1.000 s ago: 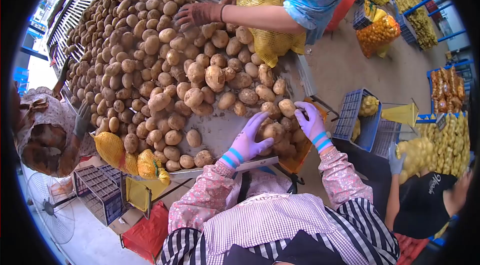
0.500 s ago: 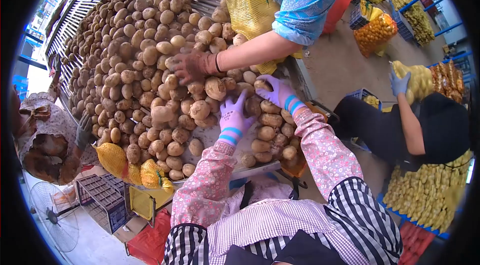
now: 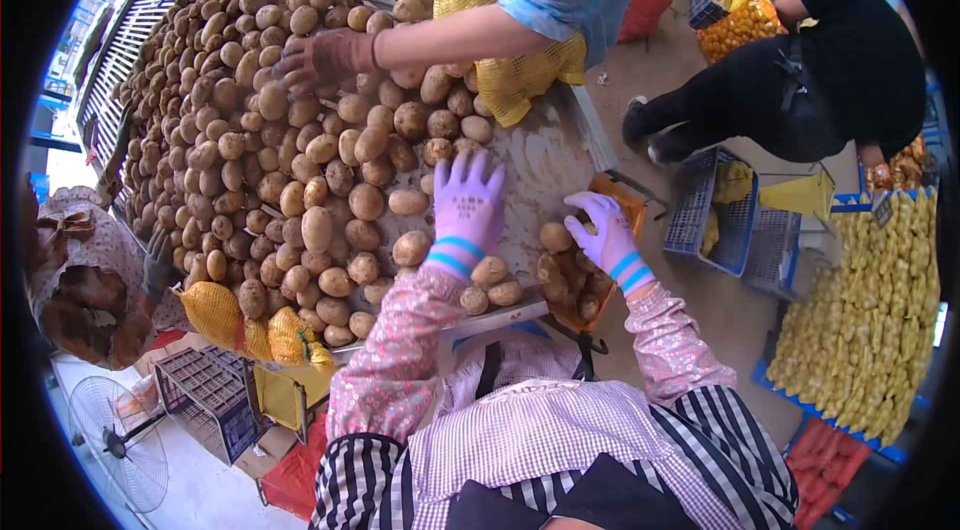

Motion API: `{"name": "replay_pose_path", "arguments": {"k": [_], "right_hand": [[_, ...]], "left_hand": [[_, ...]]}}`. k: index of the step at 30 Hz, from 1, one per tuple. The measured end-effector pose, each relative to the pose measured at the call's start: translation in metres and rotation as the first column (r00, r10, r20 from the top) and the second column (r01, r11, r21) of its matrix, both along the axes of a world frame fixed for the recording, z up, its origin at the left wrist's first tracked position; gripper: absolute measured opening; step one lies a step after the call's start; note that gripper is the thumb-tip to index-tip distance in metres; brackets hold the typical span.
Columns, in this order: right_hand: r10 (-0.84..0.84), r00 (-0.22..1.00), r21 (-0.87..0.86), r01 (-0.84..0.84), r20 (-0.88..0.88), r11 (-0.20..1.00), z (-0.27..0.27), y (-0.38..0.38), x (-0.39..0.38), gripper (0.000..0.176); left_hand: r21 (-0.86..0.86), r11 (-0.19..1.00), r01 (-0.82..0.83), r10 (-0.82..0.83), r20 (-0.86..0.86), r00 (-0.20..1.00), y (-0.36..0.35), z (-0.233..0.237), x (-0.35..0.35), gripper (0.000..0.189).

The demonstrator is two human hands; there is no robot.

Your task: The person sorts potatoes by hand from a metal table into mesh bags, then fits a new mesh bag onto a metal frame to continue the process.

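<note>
My left hand [image 3: 467, 205], in a lilac glove with blue wrist bands, is open with its fingers spread at the near edge of the potato pile [image 3: 335, 170]. A few loose potatoes [image 3: 490, 271] lie just beside its wrist on the metal table [image 3: 545, 155]. Off the table's right corner, my right hand [image 3: 608, 235], gloved alike, hovers over an orange bag [image 3: 628, 202] with potatoes [image 3: 560, 275] inside. Its thumb and fingers are apart and curved; no potato shows firmly gripped in them.
A co-worker's gloved hand [image 3: 325, 62] reaches across the pile, beside a yellow mesh bag [image 3: 515, 80]. Another person's glove [image 3: 158, 260] is at the left edge. Blue crates [image 3: 712, 205] stand at right, near a bending person in black [image 3: 850, 60]. A fan [image 3: 115, 442] stands lower left.
Potatoes between my hands have left the table corner, and more show in the orange bag. My right hand moved right and down. The co-worker's hand moved left; the person in black bent over.
</note>
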State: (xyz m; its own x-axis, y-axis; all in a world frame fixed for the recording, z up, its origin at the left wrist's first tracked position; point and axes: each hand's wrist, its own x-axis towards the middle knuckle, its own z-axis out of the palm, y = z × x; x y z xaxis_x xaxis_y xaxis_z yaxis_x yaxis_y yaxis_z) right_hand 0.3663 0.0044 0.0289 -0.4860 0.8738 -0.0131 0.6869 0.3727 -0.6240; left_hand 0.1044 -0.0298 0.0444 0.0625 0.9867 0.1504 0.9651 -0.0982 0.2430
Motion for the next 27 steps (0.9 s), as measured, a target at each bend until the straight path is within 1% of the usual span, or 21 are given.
{"name": "replay_pose_path", "arguments": {"k": [1,3,4,5,7,9,10,11,12,13,15,16,18,19,21,22,23,24,25,26,27], "right_hand": [[-0.001,1.000,-0.013,0.001,0.003,1.000,0.000,-0.007,-0.001,0.034],[0.053,0.997,-0.040,-0.056,-0.060,0.998,0.001,-0.016,-0.005,0.038],[0.100,0.995,0.018,-0.100,0.000,0.995,0.004,-0.025,-0.005,0.043],[0.124,0.992,0.007,-0.124,0.019,0.992,-0.005,-0.033,-0.001,0.046],[0.141,0.989,0.045,-0.143,0.046,0.989,-0.004,-0.052,0.004,0.049],[0.088,0.994,0.026,-0.090,0.058,0.996,-0.005,-0.065,0.006,0.052],[0.034,0.999,0.027,-0.035,0.024,0.999,-0.010,-0.069,0.008,0.049],[0.007,0.998,0.053,-0.010,0.055,0.999,-0.014,-0.068,0.008,0.046],[0.029,0.999,0.104,-0.032,0.028,0.994,-0.019,-0.064,0.006,0.044],[0.054,0.997,0.135,-0.060,0.047,0.989,-0.010,-0.058,-0.003,0.045],[0.055,0.989,0.183,-0.080,0.137,0.980,0.004,-0.054,-0.026,0.045],[0.060,0.988,0.182,-0.085,0.139,0.980,-0.005,-0.053,-0.024,0.045],[0.138,0.967,0.186,-0.179,0.215,0.966,-0.017,-0.043,-0.032,0.045],[0.139,0.967,0.188,-0.180,0.213,0.966,-0.016,-0.040,-0.031,0.045],[0.087,0.925,0.127,-0.144,0.371,0.981,-0.011,-0.033,-0.020,0.043],[0.039,0.903,0.205,-0.138,0.427,0.969,-0.018,-0.033,-0.015,0.039],[0.028,0.892,0.235,-0.149,0.452,0.961,-0.027,-0.035,-0.009,0.034],[0.039,0.925,0.233,-0.136,0.378,0.963,-0.020,-0.039,-0.010,0.031],[0.075,0.964,0.180,-0.124,0.256,0.976,-0.007,-0.044,-0.017,0.031],[0.145,0.979,0.130,-0.163,0.141,0.978,-0.001,-0.049,-0.026,0.035],[0.223,0.973,0.026,-0.225,0.060,0.974,0.009,-0.054,-0.039,0.037]], "left_hand": [[-0.077,0.997,-0.026,0.014,-0.152,0.988,0.010,-0.006,-0.009,0.057],[-0.112,0.993,-0.039,0.030,-0.076,0.997,0.020,-0.001,-0.022,0.059],[-0.099,0.995,-0.014,0.002,-0.116,0.993,0.024,-0.007,-0.026,0.060],[-0.079,0.997,-0.005,-0.004,-0.121,0.993,0.029,-0.011,-0.022,0.060],[-0.260,0.960,-0.106,0.059,-0.183,0.981,0.030,-0.014,-0.017,0.058],[-0.186,0.975,-0.121,0.086,-0.184,0.979,0.020,-0.029,-0.015,0.055],[-0.239,0.962,-0.136,0.095,-0.173,0.980,0.016,-0.034,-0.016,0.052],[-0.232,0.965,-0.122,0.086,-0.160,0.983,0.012,-0.034,-0.017,0.052],[-0.232,0.967,-0.107,0.075,-0.141,0.987,0.008,-0.036,-0.017,0.053],[-0.312,0.946,-0.088,0.057,-0.108,0.993,0.006,-0.028,-0.018,0.055],[-0.233,0.972,0.038,-0.033,0.025,0.999,-0.008,-0.022,-0.024,0.056],[-0.233,0.972,0.033,-0.028,0.026,0.999,-0.015,-0.019,-0.027,0.056],[-0.083,0.989,0.121,-0.116,0.065,0.991,-0.023,-0.015,-0.035,0.057],[-0.082,0.989,0.120,-0.115,0.062,0.991,-0.024,-0.015,-0.040,0.057],[0.009,0.999,-0.047,0.045,0.200,0.979,-0.028,-0.025,-0.045,0.053],[0.025,0.992,-0.120,0.108,0.279,0.954,-0.021,-0.024,-0.052,0.052],[0.046,0.971,-0.236,0.202,0.382,0.902,-0.023,-0.024,-0.058,0.052],[0.119,0.940,-0.320,0.206,0.551,0.809,-0.028,-0.032,-0.070,0.057],[0.193,0.907,-0.376,0.184,0.620,0.763,-0.030,-0.057,-0.087,0.060],[-0.088,0.922,-0.377,0.248,0.881,0.402,-0.034,-0.017,-0.088,0.058],[-0.086,0.916,-0.391,0.161,0.973,0.163,-0.034,-0.029,-0.103,0.053]]}}
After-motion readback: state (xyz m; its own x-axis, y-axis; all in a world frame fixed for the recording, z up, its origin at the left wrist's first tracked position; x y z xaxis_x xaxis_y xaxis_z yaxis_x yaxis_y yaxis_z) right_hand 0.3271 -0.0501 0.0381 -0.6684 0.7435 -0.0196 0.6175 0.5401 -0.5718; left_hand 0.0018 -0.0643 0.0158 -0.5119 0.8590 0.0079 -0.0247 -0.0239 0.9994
